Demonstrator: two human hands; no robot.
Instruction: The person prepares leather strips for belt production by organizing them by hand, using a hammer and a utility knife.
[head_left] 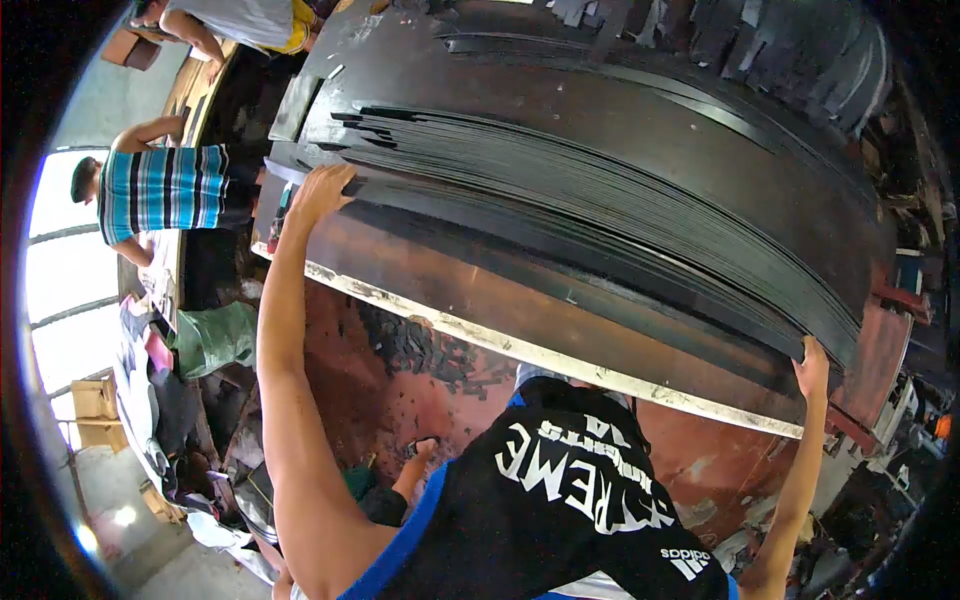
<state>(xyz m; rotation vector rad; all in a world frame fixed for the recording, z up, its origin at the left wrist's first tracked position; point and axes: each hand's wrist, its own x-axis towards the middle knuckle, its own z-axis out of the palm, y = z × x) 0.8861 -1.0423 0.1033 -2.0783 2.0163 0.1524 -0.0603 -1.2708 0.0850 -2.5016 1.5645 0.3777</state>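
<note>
Long thin black strips (600,205) lie side by side in a wide stack across the dark table (430,275). My left hand (323,192) is at the left end of the nearest strips, its fingers curled over their edge. At their right end, my right hand (811,368) has its fingers bent against the strips. Both arms are spread wide. The fingertips of each hand are partly hidden. A small red and black tool (280,215) rests on the table's left edge, beside my left wrist.
A person in a striped shirt (165,190) stands at a bench on the left, with another person (235,25) above. Black scraps (420,350) litter the red floor (420,400). More dark pieces (800,50) are heaped at the top right. A green sack (215,340) sits lower left.
</note>
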